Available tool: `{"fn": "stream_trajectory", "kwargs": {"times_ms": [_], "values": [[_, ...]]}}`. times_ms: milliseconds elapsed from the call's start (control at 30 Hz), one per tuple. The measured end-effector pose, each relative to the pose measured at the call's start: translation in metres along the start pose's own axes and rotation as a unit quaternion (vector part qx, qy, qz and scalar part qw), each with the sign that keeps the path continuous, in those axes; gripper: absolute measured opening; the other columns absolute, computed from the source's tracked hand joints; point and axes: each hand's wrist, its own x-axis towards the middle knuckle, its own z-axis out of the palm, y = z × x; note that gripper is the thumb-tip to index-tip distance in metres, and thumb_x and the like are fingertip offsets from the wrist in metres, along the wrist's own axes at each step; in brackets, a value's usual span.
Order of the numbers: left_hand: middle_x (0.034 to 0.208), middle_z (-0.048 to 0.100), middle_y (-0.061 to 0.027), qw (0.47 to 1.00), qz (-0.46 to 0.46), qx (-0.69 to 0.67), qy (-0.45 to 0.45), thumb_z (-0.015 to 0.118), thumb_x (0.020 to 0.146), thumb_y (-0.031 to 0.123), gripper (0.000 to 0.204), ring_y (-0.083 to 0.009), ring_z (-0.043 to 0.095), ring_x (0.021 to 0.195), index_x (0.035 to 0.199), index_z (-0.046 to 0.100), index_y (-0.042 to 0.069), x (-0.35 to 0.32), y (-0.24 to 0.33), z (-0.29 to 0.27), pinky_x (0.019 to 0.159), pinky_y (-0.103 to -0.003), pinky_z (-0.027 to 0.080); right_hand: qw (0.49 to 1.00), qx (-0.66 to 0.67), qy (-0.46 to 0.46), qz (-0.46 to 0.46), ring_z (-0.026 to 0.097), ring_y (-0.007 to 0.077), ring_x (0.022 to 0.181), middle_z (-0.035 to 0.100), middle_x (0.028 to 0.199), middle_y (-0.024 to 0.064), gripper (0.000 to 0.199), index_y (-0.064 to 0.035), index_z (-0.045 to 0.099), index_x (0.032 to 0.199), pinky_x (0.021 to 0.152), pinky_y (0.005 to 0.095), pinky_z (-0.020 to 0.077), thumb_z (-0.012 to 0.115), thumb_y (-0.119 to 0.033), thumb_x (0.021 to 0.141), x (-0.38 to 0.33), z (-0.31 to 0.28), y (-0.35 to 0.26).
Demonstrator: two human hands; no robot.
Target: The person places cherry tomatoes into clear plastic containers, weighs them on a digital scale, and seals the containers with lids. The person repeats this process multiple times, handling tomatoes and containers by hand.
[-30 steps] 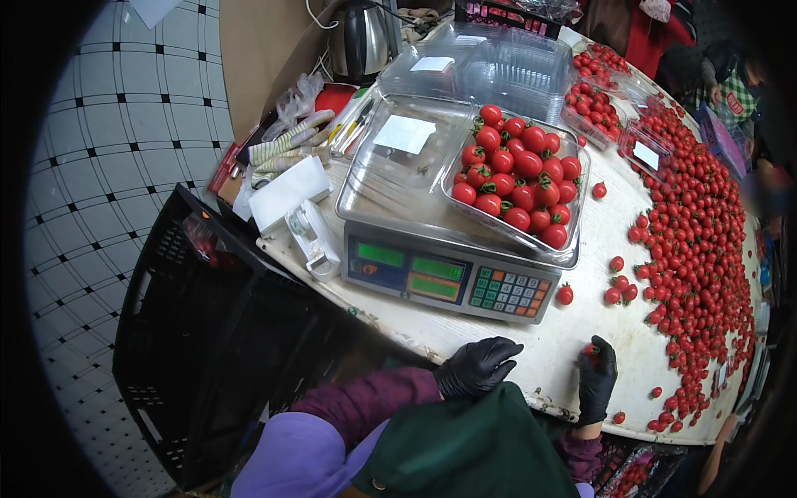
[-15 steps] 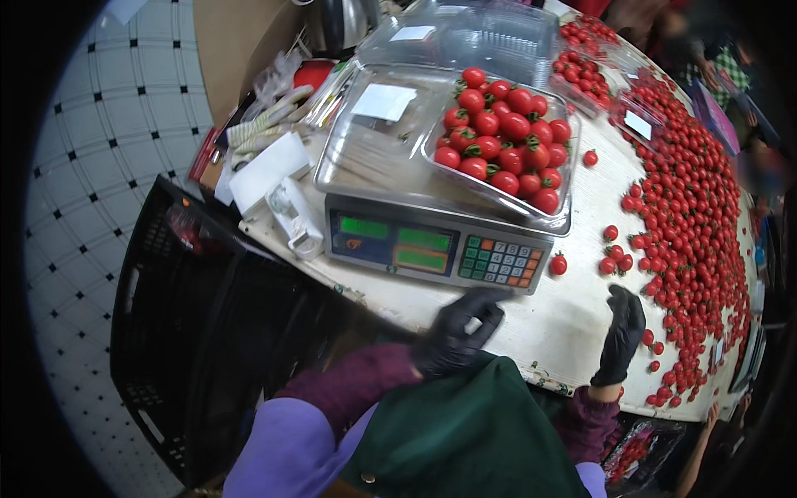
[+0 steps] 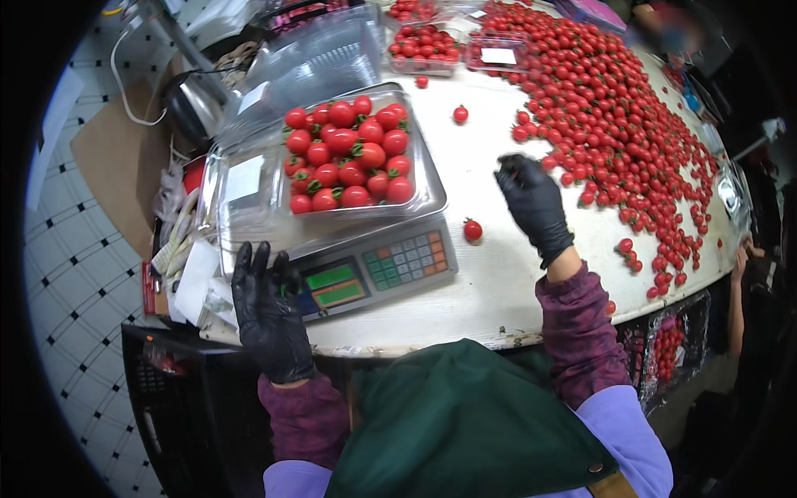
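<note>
My left hand (image 3: 272, 311), in a black glove, is spread by the front left corner of the digital scale (image 3: 445, 259). Its fingertips overlap the scale's front edge and nothing shows in them. Over the white table my right hand (image 3: 534, 207), also black-gloved, has its fingers curled in beside the cherry tomato pile (image 3: 614, 124); what they hold, if anything, is hidden. On the scale's metal pan (image 3: 430, 195) rests a clear plastic box (image 3: 320, 213) heaped with cherry tomatoes (image 3: 349, 158). Its lid with a white label (image 3: 244, 178) lies folded open to the left.
Clear empty plastic boxes (image 3: 320, 66) are stacked behind the scale, near a kettle (image 3: 189, 109). Filled boxes (image 3: 423, 65) stand at the back. Loose tomatoes (image 3: 472, 230) dot the table (image 3: 415, 324). A black crate (image 3: 178, 415) is below left. Another person's hand (image 3: 739, 259) shows at the right.
The view has swung right. My left hand has gone from in front of the keypad to the scale's left corner and spread its fingers. My right hand has reached farther forward, fingers curled.
</note>
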Motion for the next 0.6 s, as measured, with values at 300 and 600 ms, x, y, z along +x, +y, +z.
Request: {"fn": "stream_trajectory", "kwargs": {"times_ms": [300,600], "values": [[0.12,0.053,-0.0118,0.998,0.022,0.054,0.023,0.041,0.093,0.018,0.037,-0.0203,0.057,0.096,0.128,0.042,0.006,0.001,-0.006,0.019,0.079,-0.032,0.047,0.996,0.016,-0.045,-0.072,0.058,0.0306,0.081,0.055,0.089,0.0138,0.021,-0.0076,0.055,0.096,0.068,0.0375,0.0478,0.062,-0.01,0.076,-0.043,0.04,0.02],[0.114,0.056,-0.012,0.999,0.022,0.027,0.004,0.042,0.093,0.016,0.035,-0.019,0.058,0.093,0.126,0.043,0.004,-0.007,0.004,0.01,0.08,-0.032,0.048,0.795,0.548,-0.251,0.073,0.06,0.0129,0.08,0.063,0.092,0.0055,0.029,-0.0017,0.057,0.111,0.071,0.0245,0.049,0.059,-0.019,0.087,0.041,0.013,-0.112]]}}
